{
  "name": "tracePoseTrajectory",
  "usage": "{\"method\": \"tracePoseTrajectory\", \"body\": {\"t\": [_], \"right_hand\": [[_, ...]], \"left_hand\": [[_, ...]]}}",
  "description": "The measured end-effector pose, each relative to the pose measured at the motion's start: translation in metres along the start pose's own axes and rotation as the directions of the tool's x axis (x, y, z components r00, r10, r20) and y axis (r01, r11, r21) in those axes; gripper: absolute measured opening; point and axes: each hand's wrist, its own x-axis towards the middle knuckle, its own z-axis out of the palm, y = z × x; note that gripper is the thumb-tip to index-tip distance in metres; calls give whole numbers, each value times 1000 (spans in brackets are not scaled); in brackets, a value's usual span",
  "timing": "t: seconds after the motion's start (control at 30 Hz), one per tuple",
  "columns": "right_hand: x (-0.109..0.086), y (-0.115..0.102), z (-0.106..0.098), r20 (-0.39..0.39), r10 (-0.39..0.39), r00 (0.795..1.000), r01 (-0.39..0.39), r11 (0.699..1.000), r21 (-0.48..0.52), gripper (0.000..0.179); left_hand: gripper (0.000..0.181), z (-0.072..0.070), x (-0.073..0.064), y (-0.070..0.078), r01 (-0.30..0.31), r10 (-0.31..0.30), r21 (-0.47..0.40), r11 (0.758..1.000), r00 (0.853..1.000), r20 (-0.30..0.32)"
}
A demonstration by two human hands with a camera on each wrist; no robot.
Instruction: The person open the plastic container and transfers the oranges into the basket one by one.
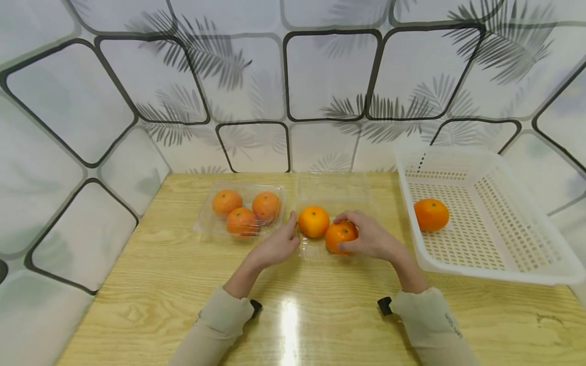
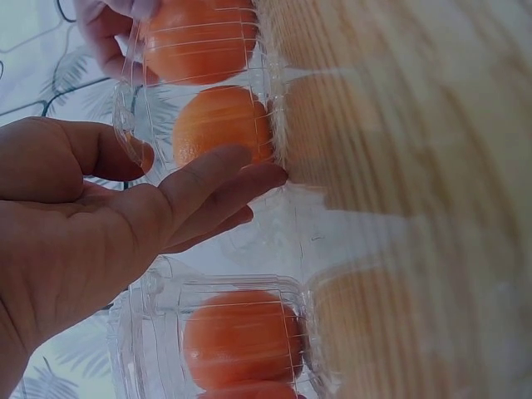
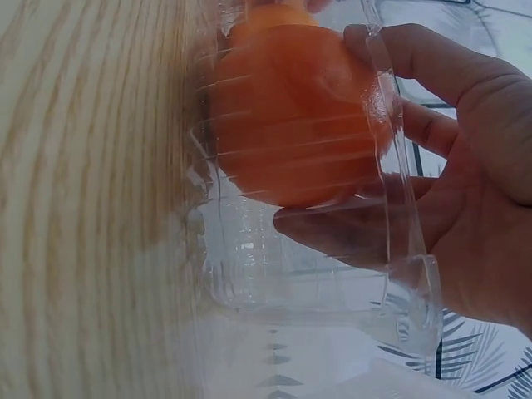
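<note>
- Your right hand point(image 1: 370, 237) grasps an orange point(image 1: 338, 237), which lies between thumb and fingers inside the clear container point(image 1: 311, 249).
- Your left hand point(image 1: 278, 245), fingers extended, grasps nothing at the container's left side, beside a second orange point(image 1: 313, 221).

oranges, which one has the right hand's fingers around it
The rightmost orange of the two in the open clear container; the right hand grips only this one.

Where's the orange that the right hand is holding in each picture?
Head: the orange is right of and below the middle.
Left wrist: the orange is at the top, left of centre.
Right wrist: the orange looks big, in the upper middle.
Shared landmark: the right hand, beside it every time.
</note>
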Motion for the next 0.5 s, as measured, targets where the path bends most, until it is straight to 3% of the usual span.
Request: {"method": "tracePoseTrajectory", "body": {"t": [0.5], "right_hand": [[1,-3,7,-12,37,999,-38,999,-28,55]], "left_hand": [[71,-1,-1,2,19,-19,-8,1000,1000,2]]}}
